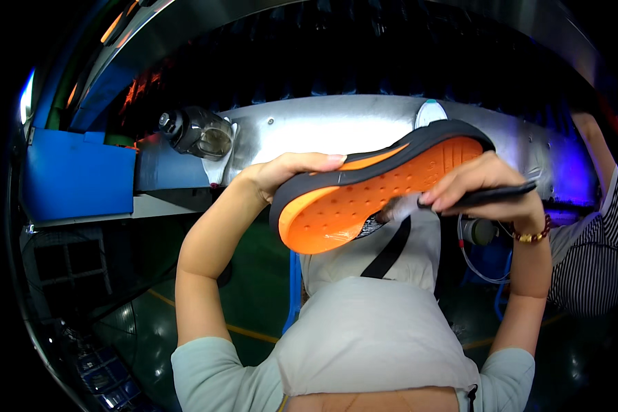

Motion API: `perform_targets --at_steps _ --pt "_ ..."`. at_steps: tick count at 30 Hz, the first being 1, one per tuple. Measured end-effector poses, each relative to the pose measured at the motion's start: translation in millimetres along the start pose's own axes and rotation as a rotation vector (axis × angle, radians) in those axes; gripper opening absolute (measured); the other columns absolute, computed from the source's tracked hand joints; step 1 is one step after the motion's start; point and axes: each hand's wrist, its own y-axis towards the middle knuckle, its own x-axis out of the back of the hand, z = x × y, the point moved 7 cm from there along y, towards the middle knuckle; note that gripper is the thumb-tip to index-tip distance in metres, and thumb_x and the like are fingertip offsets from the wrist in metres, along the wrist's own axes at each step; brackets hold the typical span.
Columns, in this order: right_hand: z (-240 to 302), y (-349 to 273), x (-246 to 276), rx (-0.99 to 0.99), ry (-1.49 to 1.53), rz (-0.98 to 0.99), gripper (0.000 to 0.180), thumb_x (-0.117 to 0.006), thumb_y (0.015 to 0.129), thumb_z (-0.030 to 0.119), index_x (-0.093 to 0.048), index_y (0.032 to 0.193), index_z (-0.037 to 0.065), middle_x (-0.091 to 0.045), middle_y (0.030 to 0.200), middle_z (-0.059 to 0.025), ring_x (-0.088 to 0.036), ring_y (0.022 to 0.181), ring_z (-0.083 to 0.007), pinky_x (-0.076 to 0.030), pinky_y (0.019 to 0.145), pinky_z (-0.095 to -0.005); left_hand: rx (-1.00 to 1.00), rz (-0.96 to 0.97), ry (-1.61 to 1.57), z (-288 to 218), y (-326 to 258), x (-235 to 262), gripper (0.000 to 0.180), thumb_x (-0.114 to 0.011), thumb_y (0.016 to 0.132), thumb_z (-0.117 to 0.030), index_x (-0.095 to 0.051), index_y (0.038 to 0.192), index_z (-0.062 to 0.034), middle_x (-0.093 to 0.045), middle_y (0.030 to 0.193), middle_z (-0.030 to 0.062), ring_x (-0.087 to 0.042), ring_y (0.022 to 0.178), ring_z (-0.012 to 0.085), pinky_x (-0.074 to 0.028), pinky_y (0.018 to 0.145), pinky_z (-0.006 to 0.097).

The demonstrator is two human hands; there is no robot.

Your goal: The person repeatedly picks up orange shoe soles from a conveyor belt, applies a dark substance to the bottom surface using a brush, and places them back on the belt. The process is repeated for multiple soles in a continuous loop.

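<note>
My left hand (pixel 292 170) grips the heel end of a shoe sole (pixel 364 196), orange on its inner face with a dark grey rim, held up in front of my chest. My right hand (pixel 484 185) holds a black-handled brush (pixel 460 199). Its pale bristles touch the orange face near the sole's lower edge. A beaded bracelet circles my right wrist. The sole's toe end points up and to the right.
A shiny metal work surface (pixel 323 127) runs behind the sole, with a dark glass jar (pixel 199 132) at its left. A blue box (pixel 79 172) sits far left. A person in a striped shirt (pixel 594 254) stands at the right. My grey apron (pixel 371 329) fills the lower middle.
</note>
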Motion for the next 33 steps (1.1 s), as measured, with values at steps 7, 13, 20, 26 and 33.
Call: perform_targets --at_steps 7,13,20,26,33 --pt "5.2 -16.5 8.6 -0.052 -0.088 -0.186 0.016 -0.064 0.067 -0.005 -0.064 0.082 0.000 -0.064 0.087 -0.0141 -0.064 0.082 -0.0241 -0.051 0.073 -0.0293 -0.042 0.073 -0.011 8.6 -3.5 15.4 0.051 -0.057 0.077 -0.039 -0.056 0.103 0.0046 -0.062 0.089 0.0144 -0.060 0.075 0.0156 -0.049 0.068 0.023" --pt "0.2 -27.1 3.9 -0.102 -0.194 0.034 0.017 -0.068 0.065 -0.002 -0.064 0.082 0.001 -0.065 0.085 -0.0132 -0.064 0.082 -0.0232 -0.051 0.073 -0.0296 -0.078 -0.032 -0.028 4.5 -11.3 18.6 0.046 -0.054 0.081 -0.035 -0.055 0.104 0.0046 -0.061 0.091 0.0152 -0.061 0.077 0.0159 -0.049 0.069 0.025" --pt "-9.3 -6.2 -1.5 -0.161 0.200 -0.415 0.020 -0.069 0.066 0.001 -0.065 0.085 -0.001 -0.065 0.083 -0.0129 -0.062 0.070 -0.0142 -0.050 0.064 -0.0239 -0.309 0.255 -0.558 10.6 28.9 -0.7 0.042 -0.044 0.087 -0.029 -0.048 0.114 0.0029 -0.058 0.104 0.0173 -0.060 0.090 0.0211 -0.048 0.080 0.030" --pt "-67.5 -57.3 52.5 -0.162 -0.256 -1.175 0.013 -0.063 0.074 0.002 -0.063 0.087 0.000 -0.062 0.070 -0.0033 -0.053 0.056 -0.0044 -0.041 0.048 -0.0157 -0.246 0.161 -0.750 28.2 38.7 1.2 0.041 -0.037 0.089 -0.028 -0.047 0.116 0.0013 -0.057 0.107 0.0183 -0.060 0.093 0.0239 -0.049 0.079 0.033" --pt "-38.6 -53.9 -15.1 -0.100 0.435 -0.772 0.016 -0.067 0.067 0.001 -0.062 0.082 -0.003 -0.065 0.080 -0.0135 -0.050 0.047 -0.0049 -0.037 0.039 -0.0161 -0.538 0.101 -0.352 2.7 31.0 9.4 0.043 -0.038 0.088 -0.026 -0.042 0.120 0.0028 -0.051 0.116 0.0172 -0.055 0.102 0.0239 -0.045 0.087 0.034"
